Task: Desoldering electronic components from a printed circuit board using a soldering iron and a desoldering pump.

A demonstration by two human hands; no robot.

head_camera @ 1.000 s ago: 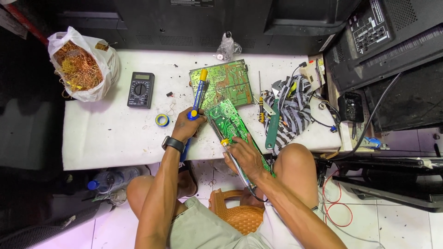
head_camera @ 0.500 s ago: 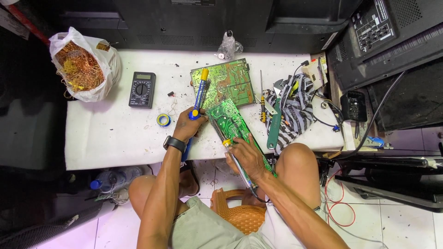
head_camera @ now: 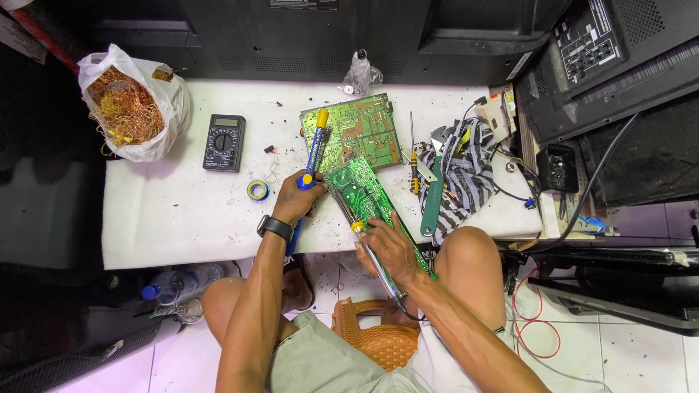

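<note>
My left hand (head_camera: 297,200), with a dark watch on the wrist, grips a blue and yellow desoldering pump (head_camera: 314,149) that points up over the table. My right hand (head_camera: 389,247) holds a soldering iron (head_camera: 348,212) whose tip rests on a narrow green circuit board (head_camera: 362,193) lying slantwise over the table's front edge. A larger green circuit board (head_camera: 357,131) lies flat just behind it.
A white table (head_camera: 175,218) carries a black multimeter (head_camera: 223,143), a small roll of tape (head_camera: 257,191), a plastic bag of copper wire (head_camera: 127,105), a screwdriver (head_camera: 413,164), a green tool (head_camera: 432,204) and a striped cloth (head_camera: 466,175). Dark television backs (head_camera: 597,65) stand behind and right. An orange stool (head_camera: 378,338) is below.
Both hands stay on the narrow board with only slight shifts; the view has drifted a little.
</note>
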